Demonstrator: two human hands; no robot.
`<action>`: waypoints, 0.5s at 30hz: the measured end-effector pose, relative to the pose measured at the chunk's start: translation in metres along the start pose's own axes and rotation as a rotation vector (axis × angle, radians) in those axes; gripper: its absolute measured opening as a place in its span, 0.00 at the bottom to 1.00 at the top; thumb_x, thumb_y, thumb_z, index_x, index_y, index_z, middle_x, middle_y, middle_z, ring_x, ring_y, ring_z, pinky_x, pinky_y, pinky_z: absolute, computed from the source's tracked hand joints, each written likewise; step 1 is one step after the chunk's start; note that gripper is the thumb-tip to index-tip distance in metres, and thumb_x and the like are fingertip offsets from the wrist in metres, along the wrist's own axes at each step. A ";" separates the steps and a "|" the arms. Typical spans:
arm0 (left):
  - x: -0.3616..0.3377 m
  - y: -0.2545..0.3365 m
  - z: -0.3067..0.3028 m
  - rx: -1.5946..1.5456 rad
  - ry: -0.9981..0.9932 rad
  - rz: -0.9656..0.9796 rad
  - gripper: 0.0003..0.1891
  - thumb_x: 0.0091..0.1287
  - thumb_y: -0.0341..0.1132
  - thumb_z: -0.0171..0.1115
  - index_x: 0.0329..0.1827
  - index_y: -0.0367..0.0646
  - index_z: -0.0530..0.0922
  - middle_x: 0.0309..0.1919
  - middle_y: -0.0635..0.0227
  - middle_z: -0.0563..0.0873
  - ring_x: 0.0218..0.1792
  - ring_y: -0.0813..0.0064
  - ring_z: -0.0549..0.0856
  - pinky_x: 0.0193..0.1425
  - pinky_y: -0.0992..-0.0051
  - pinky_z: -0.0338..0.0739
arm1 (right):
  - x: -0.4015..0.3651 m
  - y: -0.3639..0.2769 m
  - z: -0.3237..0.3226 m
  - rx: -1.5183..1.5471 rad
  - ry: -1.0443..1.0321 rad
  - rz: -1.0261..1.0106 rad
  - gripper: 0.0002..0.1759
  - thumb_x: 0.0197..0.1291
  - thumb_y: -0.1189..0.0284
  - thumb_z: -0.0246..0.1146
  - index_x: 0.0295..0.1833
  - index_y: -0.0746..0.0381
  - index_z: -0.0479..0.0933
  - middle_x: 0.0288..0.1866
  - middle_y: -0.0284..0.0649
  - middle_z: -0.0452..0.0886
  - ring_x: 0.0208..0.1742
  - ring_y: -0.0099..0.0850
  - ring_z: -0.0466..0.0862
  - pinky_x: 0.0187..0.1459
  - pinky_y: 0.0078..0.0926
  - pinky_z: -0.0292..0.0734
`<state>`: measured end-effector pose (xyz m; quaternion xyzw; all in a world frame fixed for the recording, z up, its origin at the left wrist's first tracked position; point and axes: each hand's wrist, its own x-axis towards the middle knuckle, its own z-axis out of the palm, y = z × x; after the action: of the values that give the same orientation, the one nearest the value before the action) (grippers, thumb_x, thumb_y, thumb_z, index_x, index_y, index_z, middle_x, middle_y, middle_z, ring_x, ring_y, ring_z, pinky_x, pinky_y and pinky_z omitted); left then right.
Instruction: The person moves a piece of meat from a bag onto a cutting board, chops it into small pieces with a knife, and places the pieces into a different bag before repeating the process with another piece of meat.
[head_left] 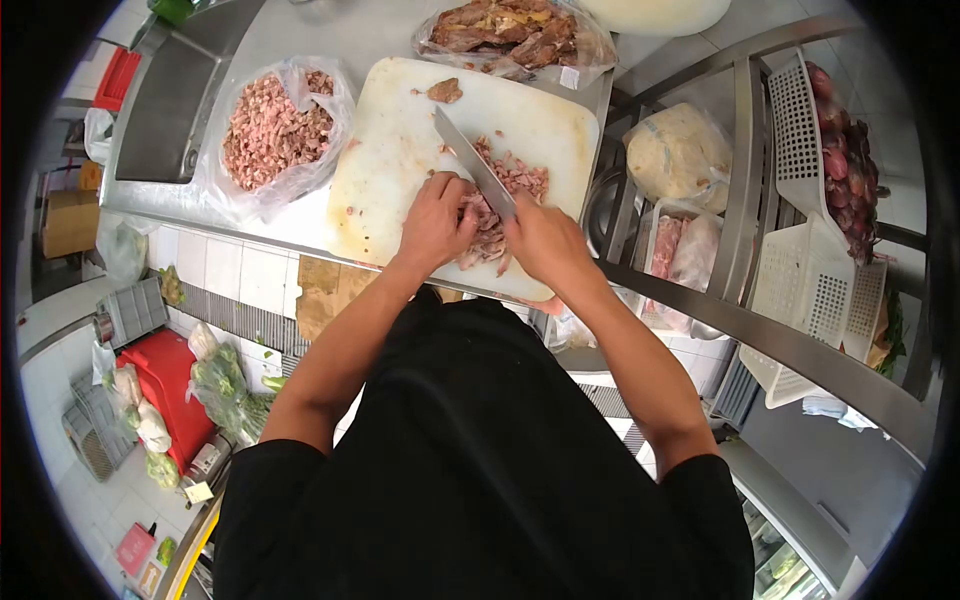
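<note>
Right hand (548, 243) is closed around the handle of a kitchen knife (472, 160), whose blade runs diagonally up and away to the left over the white cutting board (395, 150). Left hand (435, 222), fingers curled, clamps the cooked meat (487, 238), which lies between both hands near the board's front edge, just beside the blade.

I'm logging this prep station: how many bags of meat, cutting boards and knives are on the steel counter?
Clear plastic bags of meat: 2 (diced pink, brown cooked chunks)
White plastic cutting board: 1
Steel-bladed knife: 1
Total: 4
</note>
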<state>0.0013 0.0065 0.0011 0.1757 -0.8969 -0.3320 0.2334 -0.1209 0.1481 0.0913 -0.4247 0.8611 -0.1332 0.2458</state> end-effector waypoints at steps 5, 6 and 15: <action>-0.007 -0.011 0.011 0.056 -0.025 -0.026 0.11 0.63 0.30 0.64 0.47 0.40 0.78 0.42 0.55 0.81 0.46 0.49 0.82 0.55 0.54 0.78 | -0.064 0.011 -0.011 -0.038 -0.207 0.122 0.13 0.71 0.67 0.57 0.48 0.68 0.75 0.33 0.61 0.86 0.37 0.62 0.87 0.43 0.62 0.81; -0.008 -0.010 0.013 0.064 -0.020 -0.022 0.11 0.63 0.30 0.64 0.47 0.40 0.78 0.42 0.54 0.81 0.46 0.49 0.82 0.55 0.54 0.78 | -0.057 0.014 0.011 -0.017 -0.126 0.109 0.13 0.71 0.68 0.57 0.48 0.69 0.75 0.32 0.63 0.85 0.36 0.63 0.87 0.43 0.62 0.81; -0.014 0.009 -0.010 0.105 -0.086 0.003 0.28 0.61 0.43 0.74 0.61 0.40 0.78 0.59 0.50 0.80 0.61 0.45 0.78 0.67 0.50 0.73 | 0.032 -0.002 0.016 0.086 0.080 -0.003 0.16 0.71 0.65 0.57 0.52 0.67 0.77 0.36 0.62 0.87 0.41 0.62 0.88 0.49 0.60 0.82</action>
<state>0.0172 0.0145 0.0093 0.1721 -0.9226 -0.2913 0.1853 -0.1271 0.1209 0.0688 -0.4094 0.8631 -0.1874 0.2287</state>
